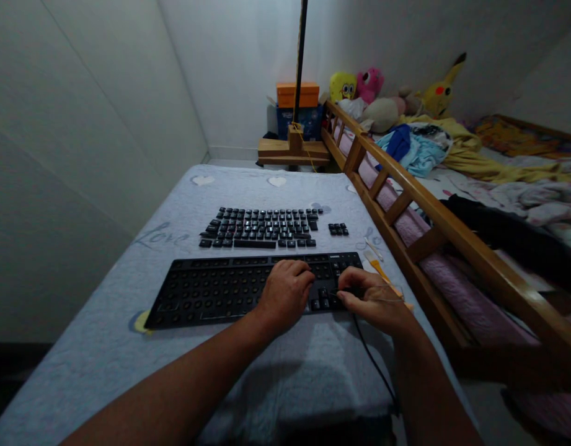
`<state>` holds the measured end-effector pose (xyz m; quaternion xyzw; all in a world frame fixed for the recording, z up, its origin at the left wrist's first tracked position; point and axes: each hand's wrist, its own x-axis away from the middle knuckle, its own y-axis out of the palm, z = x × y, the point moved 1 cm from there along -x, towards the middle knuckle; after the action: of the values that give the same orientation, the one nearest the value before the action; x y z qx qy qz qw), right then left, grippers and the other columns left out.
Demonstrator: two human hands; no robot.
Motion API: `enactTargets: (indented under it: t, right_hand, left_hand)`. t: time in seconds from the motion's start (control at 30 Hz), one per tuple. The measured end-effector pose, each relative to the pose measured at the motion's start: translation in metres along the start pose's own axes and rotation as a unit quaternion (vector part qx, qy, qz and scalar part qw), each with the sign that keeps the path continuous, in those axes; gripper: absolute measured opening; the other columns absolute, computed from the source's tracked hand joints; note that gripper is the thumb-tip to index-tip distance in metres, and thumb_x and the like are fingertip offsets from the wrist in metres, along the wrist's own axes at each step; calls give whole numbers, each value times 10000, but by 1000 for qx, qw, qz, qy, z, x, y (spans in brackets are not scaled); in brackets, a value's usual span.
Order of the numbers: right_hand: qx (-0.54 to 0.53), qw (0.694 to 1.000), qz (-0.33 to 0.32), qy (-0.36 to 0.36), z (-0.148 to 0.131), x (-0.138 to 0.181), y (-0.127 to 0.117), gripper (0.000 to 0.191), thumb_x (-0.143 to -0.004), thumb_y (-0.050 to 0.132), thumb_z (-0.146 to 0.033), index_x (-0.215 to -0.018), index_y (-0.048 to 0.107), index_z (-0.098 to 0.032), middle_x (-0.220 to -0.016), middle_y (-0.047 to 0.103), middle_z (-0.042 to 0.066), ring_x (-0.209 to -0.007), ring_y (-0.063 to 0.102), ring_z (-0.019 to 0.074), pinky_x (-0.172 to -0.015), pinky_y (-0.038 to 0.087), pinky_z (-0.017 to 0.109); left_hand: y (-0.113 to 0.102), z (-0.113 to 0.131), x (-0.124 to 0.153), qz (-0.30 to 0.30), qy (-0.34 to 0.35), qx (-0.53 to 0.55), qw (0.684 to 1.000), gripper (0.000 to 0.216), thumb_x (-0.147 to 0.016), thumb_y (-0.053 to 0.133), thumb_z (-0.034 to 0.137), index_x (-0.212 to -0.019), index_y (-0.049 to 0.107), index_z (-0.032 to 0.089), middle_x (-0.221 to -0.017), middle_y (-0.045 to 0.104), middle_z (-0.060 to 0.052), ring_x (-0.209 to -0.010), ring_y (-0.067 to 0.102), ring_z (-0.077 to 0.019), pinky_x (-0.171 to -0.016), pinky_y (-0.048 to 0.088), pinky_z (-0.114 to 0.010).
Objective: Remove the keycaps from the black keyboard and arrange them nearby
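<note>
Plainly, the cloth [173,207] reads "Love"; left hand [287,290] touches keyboard [215,286].

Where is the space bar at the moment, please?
In the head view, slightly left of centre, the space bar lies in the nearest row of loose keys, just beyond the keyboard.

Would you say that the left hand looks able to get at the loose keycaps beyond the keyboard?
Probably yes: the left hand is over the keyboard, and the loose keycaps lie uncovered just past its far edge, with nothing tall between.
</note>
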<state>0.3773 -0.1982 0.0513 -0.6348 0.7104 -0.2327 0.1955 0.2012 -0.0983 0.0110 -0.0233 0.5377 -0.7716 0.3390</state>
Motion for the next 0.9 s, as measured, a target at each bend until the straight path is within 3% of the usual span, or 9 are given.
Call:
enactTargets:
  t: [0.27,0.9]
  right_hand:
    - [31,999,-30,-11,-2,1,10,54,-808,555,-190,-757,543,-201,-685,540,-34,-656,516,126,-597,368,235]
    - [89,995,-2,-37,-23,-1,25,158,-763,486,-76,-671,442,-197,-592,449,-63,-563,440,92,-534,267,231]
  left_hand:
    - [0,0,1,-3,4,-11,1000,120,-887,588,154,-924,697,187,-1006,660,-54,-966,579,-224,-891,453,-390]
    - [2,-1,2,-7,8,-26,1000,108,-880,589,151,-923,678,196,-1033,655,-49,-990,575,-225,-903,455,-390]
